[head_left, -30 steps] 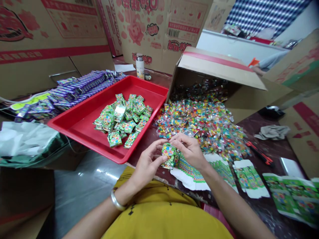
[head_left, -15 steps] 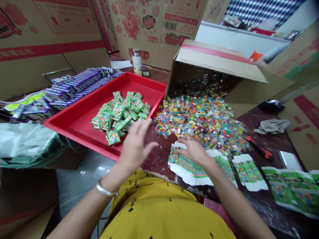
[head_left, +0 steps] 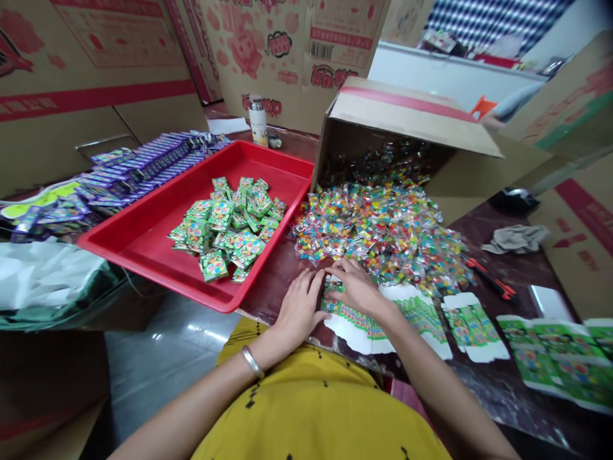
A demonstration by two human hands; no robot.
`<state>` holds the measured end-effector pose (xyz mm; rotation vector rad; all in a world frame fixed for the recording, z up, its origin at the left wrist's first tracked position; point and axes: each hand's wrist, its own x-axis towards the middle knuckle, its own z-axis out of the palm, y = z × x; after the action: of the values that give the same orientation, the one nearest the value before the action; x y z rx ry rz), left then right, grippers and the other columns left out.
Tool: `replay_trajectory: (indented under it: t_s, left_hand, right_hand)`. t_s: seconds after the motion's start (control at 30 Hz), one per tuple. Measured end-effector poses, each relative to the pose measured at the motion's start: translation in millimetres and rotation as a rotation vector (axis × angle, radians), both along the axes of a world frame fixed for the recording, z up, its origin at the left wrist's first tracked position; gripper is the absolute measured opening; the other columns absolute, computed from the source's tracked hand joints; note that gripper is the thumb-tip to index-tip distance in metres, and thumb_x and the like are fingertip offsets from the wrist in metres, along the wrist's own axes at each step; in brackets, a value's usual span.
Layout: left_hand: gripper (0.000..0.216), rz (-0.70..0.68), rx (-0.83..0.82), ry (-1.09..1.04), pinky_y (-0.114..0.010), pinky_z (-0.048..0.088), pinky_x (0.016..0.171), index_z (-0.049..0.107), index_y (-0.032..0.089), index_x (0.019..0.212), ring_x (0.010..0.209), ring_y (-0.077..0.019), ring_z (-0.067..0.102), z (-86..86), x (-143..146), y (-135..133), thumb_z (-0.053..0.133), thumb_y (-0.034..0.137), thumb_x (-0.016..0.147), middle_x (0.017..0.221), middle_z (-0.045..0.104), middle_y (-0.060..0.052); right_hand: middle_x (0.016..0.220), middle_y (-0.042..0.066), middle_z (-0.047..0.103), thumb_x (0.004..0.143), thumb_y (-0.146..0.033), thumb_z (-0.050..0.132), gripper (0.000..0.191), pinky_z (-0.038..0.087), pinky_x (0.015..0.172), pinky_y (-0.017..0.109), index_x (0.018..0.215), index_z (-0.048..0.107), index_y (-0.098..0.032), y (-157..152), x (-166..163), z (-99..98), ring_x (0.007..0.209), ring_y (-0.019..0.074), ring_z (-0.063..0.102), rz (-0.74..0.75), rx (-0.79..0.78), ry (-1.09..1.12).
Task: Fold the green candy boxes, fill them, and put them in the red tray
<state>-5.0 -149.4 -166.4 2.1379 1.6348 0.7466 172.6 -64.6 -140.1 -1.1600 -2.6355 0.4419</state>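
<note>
My right hand (head_left: 357,289) is curled over the left end of a fanned row of flat green cartons (head_left: 421,316), thumb and fingers around the endmost small green carton (head_left: 332,287). Beside it lies my left hand (head_left: 301,305), palm down with fingers stretched out and the thumb apart, its fingertips at that carton's left edge. Nothing shows in the left hand. Just beyond the fingers is a heap of small clear bags of colourful candy (head_left: 378,230), spilling from a tipped cardboard box (head_left: 412,115). Filled green boxes (head_left: 220,217) lie piled in a red tray (head_left: 138,223) on the left.
More flat cartons (head_left: 474,326) lie to the right, near a red-and-black tool (head_left: 493,281) and a crumpled cloth (head_left: 514,239). Purple boxes (head_left: 158,156) are stacked behind the tray. A flask (head_left: 257,121) stands at the back. Another person's arm (head_left: 514,105) shows behind the box.
My left hand has moved right from the tray's near edge to beside my right hand. My right hand has stayed at the end of the carton row. The view has shifted slightly.
</note>
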Motion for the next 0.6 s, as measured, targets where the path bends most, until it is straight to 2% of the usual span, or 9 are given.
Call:
replay_trajectory:
  t_s: [0.07, 0.2, 0.33, 0.4, 0.5, 0.6]
  left_hand:
    - [0.102, 0.014, 0.008, -0.003, -0.055, 0.034, 0.113, 0.025, 0.022, 0.148, 0.141, -0.0381, 0.034, -2.9, 0, -1, 0.085, 0.029, 0.066, 0.147, 0.041, -0.02]
    - [0.1, 0.032, 0.025, -0.006, -0.056, 0.036, 0.112, 0.027, 0.022, 0.146, 0.14, -0.0382, 0.036, -8.2, 0, -2, 0.085, 0.031, 0.065, 0.145, 0.043, -0.02]
    - [0.097, 0.049, 0.038, -0.026, -0.057, 0.037, 0.111, 0.03, 0.023, 0.144, 0.139, -0.0382, 0.038, -6.7, 0, -3, 0.085, 0.031, 0.065, 0.145, 0.043, -0.02]
    - [0.095, 0.058, 0.032, -0.028, -0.056, 0.037, 0.111, 0.033, 0.022, 0.143, 0.138, -0.0381, 0.039, -4.7, 1, -3, 0.086, 0.031, 0.064, 0.144, 0.045, -0.02]
    - [0.092, 0.065, 0.014, -0.037, -0.056, 0.036, 0.112, 0.037, 0.019, 0.141, 0.137, -0.0378, 0.04, -2.5, 2, -4, 0.086, 0.029, 0.064, 0.142, 0.047, -0.02]
    - [0.085, 0.069, 0.016, -0.11, -0.056, 0.032, 0.114, 0.044, 0.018, 0.136, 0.137, -0.0373, 0.039, 1.8, 2, -5, 0.086, 0.024, 0.063, 0.141, 0.048, -0.019]
  right_hand:
    - [0.115, 0.007, 0.059, 0.075, -0.031, 0.079, 0.037, 0.044, 0.094, 0.04, 0.109, 0.068, -0.025, 1, -3, 0.8, 0.11, 0.0267, 0.052, 0.003, -0.014, 0.03]
    - [0.109, 0.005, 0.062, 0.076, -0.023, 0.078, 0.019, 0.044, 0.092, 0.038, 0.091, 0.068, -0.023, 2, -3, 3.8, 0.106, 0.0245, 0.055, 0.005, -0.051, 0.113]
    - [0.118, 0.008, 0.062, 0.082, -0.025, 0.072, 0.034, 0.042, 0.097, 0.042, 0.115, 0.064, -0.024, 3, 4, 6.5, 0.114, 0.0268, 0.053, -0.035, -0.002, 0.087]
    - [0.12, 0.01, 0.062, 0.081, -0.032, 0.073, 0.035, 0.041, 0.098, 0.045, 0.114, 0.066, -0.022, 5, 9, 6.2, 0.115, 0.03, 0.051, -0.085, 0.036, 0.009]
    - [0.114, 0.01, 0.065, 0.08, -0.031, 0.075, 0.025, 0.043, 0.096, 0.045, 0.103, 0.07, -0.022, 5, 12, 6.0, 0.111, 0.0303, 0.053, -0.086, 0.053, 0.017]
    - [0.103, 0.008, 0.069, 0.087, -0.025, 0.066, 0.01, 0.046, 0.093, 0.043, 0.095, 0.071, -0.023, 0, 12, 11.7, 0.104, 0.0275, 0.057, -0.094, 0.039, 0.213]
